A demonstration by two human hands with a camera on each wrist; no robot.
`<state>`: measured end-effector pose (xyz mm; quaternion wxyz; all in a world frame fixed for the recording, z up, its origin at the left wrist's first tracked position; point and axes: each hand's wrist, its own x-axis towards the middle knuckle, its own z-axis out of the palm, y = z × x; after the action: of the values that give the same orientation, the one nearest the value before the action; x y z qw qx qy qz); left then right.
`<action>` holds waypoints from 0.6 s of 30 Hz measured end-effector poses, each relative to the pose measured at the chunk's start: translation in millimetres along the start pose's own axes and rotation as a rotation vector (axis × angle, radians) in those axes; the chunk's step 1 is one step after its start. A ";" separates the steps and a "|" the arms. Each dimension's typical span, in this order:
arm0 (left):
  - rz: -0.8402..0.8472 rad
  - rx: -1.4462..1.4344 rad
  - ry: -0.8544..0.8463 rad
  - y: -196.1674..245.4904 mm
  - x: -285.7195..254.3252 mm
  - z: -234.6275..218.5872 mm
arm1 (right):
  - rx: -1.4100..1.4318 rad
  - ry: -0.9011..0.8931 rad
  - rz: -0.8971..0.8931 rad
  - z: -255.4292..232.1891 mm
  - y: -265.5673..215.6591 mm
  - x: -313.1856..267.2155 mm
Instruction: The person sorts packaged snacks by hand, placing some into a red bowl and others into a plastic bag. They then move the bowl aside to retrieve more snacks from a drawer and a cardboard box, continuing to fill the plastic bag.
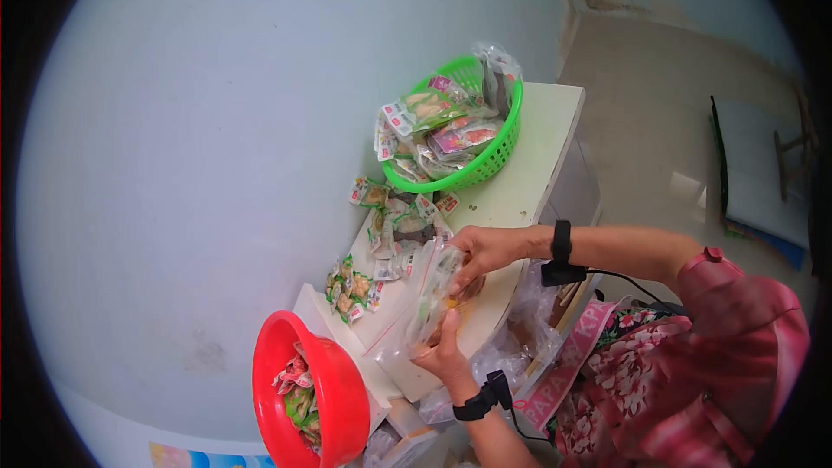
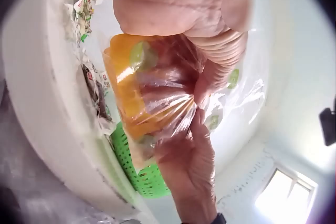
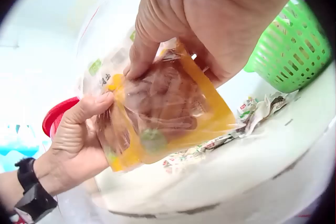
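Note:
Between my two hands is a clear plastic food packet (image 1: 426, 299) with orange panels and brown food inside. My right hand (image 1: 492, 250) grips its upper part in the head view, thumb on the near face. Lower down, my left hand (image 1: 445, 355) holds the opposite part, its thumb also on the front. In the right wrist view the packet (image 3: 163, 103) shows brown pieces through its window and a round green mark. Creases in the film (image 2: 176, 103) gather toward the thumbs in the left wrist view. The packet is held over the white tabletop (image 1: 485, 316).
A green basket (image 1: 498, 160) full of packets stands at the table's far end. Several small packets (image 1: 351, 286) lie along the wall. A red basin (image 1: 347, 390) with packets inside is near the left hand. Clear plastic bags (image 1: 533, 308) hang beside the table edge.

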<state>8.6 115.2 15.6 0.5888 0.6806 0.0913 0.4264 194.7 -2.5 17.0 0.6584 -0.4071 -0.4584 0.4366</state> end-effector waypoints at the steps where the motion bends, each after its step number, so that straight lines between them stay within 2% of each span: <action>1: -0.027 0.006 -0.026 -1.2 2.4 -1.5 | 0.035 -0.019 -0.001 0.9 -5.5 1.9; 2: -0.060 0.019 -0.052 -2.2 6.1 -8.3 | 0.080 -0.039 0.000 3.5 -5.8 0.7; 4: -0.133 0.072 -0.111 -8.1 10.5 -20.3 | -0.026 -0.034 -0.009 -4.6 7.8 7.3; 7: 0.022 0.001 -0.042 -16.2 12.8 -13.6 | -0.143 -0.026 -0.037 -6.2 -1.9 6.1; 10: 0.000 0.034 -0.062 -2.7 11.5 -13.0 | -0.222 -0.033 0.002 -3.9 -7.8 5.8; 13: -0.066 0.102 -0.069 6.3 20.5 -21.0 | -0.277 0.096 -0.075 10.0 -27.3 8.5; 14: -0.016 0.110 -0.042 7.0 25.1 -21.8 | -0.456 0.095 -0.205 2.1 -19.4 17.9; 16: 0.077 0.128 0.013 8.5 32.3 -22.5 | -0.451 0.083 -0.239 8.9 -38.6 18.7; 17: 0.067 0.125 -0.016 9.5 34.1 -23.8 | -0.445 0.075 -0.256 11.7 -43.9 18.0; 18: 0.056 0.126 -0.045 12.0 35.6 -25.1 | -0.474 0.086 -0.195 8.1 -37.3 20.2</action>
<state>8.8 152.1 41.5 0.5346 0.7279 0.0855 0.4208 198.5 7.0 59.0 0.6025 -0.5219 -0.5567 0.2339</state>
